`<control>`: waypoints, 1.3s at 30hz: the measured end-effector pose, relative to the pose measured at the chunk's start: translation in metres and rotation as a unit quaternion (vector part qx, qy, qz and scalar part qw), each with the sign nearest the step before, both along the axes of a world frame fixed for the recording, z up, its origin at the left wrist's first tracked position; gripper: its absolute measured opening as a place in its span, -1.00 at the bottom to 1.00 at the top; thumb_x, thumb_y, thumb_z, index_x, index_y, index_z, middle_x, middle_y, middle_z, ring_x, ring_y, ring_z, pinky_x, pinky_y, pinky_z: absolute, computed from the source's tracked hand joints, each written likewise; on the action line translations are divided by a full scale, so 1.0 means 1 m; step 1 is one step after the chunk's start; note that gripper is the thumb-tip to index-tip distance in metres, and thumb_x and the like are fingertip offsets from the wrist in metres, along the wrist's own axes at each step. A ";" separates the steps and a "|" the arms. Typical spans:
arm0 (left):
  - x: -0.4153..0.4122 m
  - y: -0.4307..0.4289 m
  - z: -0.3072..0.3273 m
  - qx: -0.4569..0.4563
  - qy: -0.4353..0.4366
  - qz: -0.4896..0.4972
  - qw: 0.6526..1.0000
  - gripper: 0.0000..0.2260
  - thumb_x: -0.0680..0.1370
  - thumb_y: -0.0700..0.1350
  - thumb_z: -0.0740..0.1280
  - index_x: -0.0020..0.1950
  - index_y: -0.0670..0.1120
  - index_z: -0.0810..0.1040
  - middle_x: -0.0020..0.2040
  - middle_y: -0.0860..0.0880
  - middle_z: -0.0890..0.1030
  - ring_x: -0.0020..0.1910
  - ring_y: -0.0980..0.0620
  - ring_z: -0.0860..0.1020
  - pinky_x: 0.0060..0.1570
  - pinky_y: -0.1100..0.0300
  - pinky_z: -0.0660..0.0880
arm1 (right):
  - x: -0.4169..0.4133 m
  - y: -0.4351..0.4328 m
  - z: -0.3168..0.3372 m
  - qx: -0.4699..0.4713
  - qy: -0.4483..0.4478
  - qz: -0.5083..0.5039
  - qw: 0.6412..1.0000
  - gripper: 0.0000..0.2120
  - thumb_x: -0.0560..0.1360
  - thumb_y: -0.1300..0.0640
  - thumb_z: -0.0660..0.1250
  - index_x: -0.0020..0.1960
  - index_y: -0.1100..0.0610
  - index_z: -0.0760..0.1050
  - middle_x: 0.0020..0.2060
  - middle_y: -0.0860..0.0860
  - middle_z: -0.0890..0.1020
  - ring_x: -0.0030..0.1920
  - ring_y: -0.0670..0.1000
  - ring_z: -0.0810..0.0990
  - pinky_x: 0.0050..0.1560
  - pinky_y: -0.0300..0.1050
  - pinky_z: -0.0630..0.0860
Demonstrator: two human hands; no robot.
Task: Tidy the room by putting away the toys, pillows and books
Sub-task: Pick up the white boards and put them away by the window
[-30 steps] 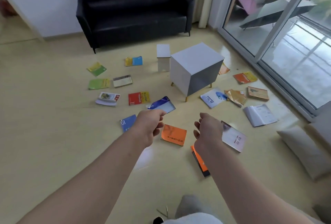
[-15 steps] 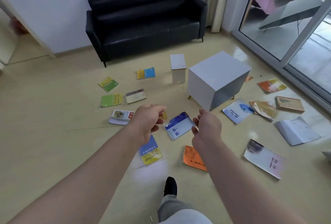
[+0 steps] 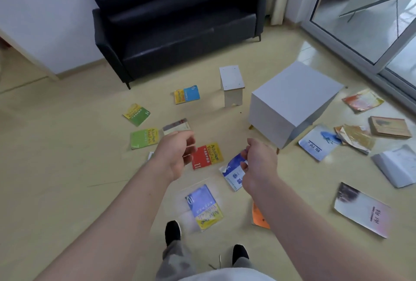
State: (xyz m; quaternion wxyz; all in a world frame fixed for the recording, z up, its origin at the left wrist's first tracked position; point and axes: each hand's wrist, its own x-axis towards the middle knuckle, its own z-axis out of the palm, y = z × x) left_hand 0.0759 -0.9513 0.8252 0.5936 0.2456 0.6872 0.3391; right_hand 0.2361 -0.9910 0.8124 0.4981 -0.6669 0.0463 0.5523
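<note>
Since half second ago: viewpoint advanced, both feet now in view, red book [image 3: 207, 155] uncovered between hands, orange book [image 3: 258, 216] now mostly behind right forearm. Left hand [image 3: 174, 153] and right hand [image 3: 258, 163] raised above floor, fingers loosely curled, half open, holding nothing. Blue-white book [image 3: 233, 174] just at 9 o'clock of right hand, partly hidden. Blue-yellow book [image 3: 203, 206] at 6 o'clock. White cabinet [image 3: 290, 103] at 1 o'clock, small stool [image 3: 231, 85] beside it, black sofa [image 3: 177, 19] at 12 o'clock.

Home living room: sofa [image 3: 177, 22], scattered books [image 3: 207, 156].
</note>
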 end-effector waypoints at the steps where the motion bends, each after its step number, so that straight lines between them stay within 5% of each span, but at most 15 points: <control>1: -0.005 0.016 0.001 0.001 -0.005 -0.002 1.000 -0.89 0.62 -0.16 0.33 -0.11 -0.03 0.51 -0.37 0.05 0.50 -0.46 0.10 0.46 -0.42 0.22 0.29 | -0.006 0.013 0.000 -0.003 -0.005 -0.005 1.000 -0.91 0.59 0.17 0.30 0.09 0.11 0.47 -0.29 0.01 0.49 -0.23 0.02 0.45 -0.16 -0.06 0.37; 9: -0.055 0.153 -0.009 0.018 -0.038 -0.086 0.995 -0.94 0.61 -0.14 0.36 -0.05 -0.03 0.51 -0.33 0.05 0.51 -0.44 0.11 0.49 -0.38 0.21 0.35 | -0.067 0.120 -0.007 -0.005 -0.034 -0.050 0.998 -0.95 0.62 0.13 0.29 -0.03 0.05 0.44 -0.20 0.02 0.51 -0.19 0.02 0.45 -0.15 -0.07 0.38; 21: -0.097 0.355 -0.001 0.007 -0.045 -0.257 0.965 -0.91 0.60 -0.13 0.36 -0.11 -0.04 0.54 -0.25 0.02 0.53 -0.33 0.05 0.50 -0.35 0.18 0.39 | -0.140 0.277 0.005 -0.009 -0.042 -0.221 0.974 -0.88 0.64 0.15 0.25 0.16 0.09 0.46 -0.16 0.03 0.50 -0.15 0.02 0.46 -0.13 -0.07 0.38; 29: -0.045 0.459 -0.011 0.013 -0.055 -0.320 0.946 -0.98 0.60 -0.17 0.34 -0.03 -0.07 0.55 -0.22 0.00 0.53 -0.30 0.03 0.50 -0.28 0.16 0.39 | -0.107 0.382 -0.020 -0.017 -0.047 -0.282 0.958 -0.93 0.63 0.20 0.22 0.03 0.09 0.47 -0.23 0.01 0.49 -0.25 -0.01 0.42 -0.20 -0.10 0.36; 33: -0.011 0.536 -0.033 0.001 -0.032 -0.321 0.946 -0.97 0.60 -0.15 0.35 -0.02 -0.07 0.57 -0.20 0.00 0.55 -0.29 0.03 0.51 -0.29 0.16 0.41 | -0.070 0.455 -0.049 -0.022 -0.024 -0.299 0.954 -0.81 0.63 0.22 0.21 0.20 0.17 0.51 -0.22 0.01 0.48 -0.24 -0.02 0.43 -0.17 -0.11 0.37; 39: 0.089 0.700 -0.064 0.002 0.005 -0.331 0.944 -0.93 0.60 -0.15 0.36 0.05 -0.12 0.58 -0.19 -0.02 0.55 -0.30 0.02 0.51 -0.27 0.14 0.42 | 0.039 0.625 -0.084 -0.028 -0.035 -0.299 0.953 -0.84 0.61 0.16 0.25 0.19 0.11 0.47 -0.09 0.00 0.54 -0.11 -0.01 0.51 -0.07 -0.08 0.46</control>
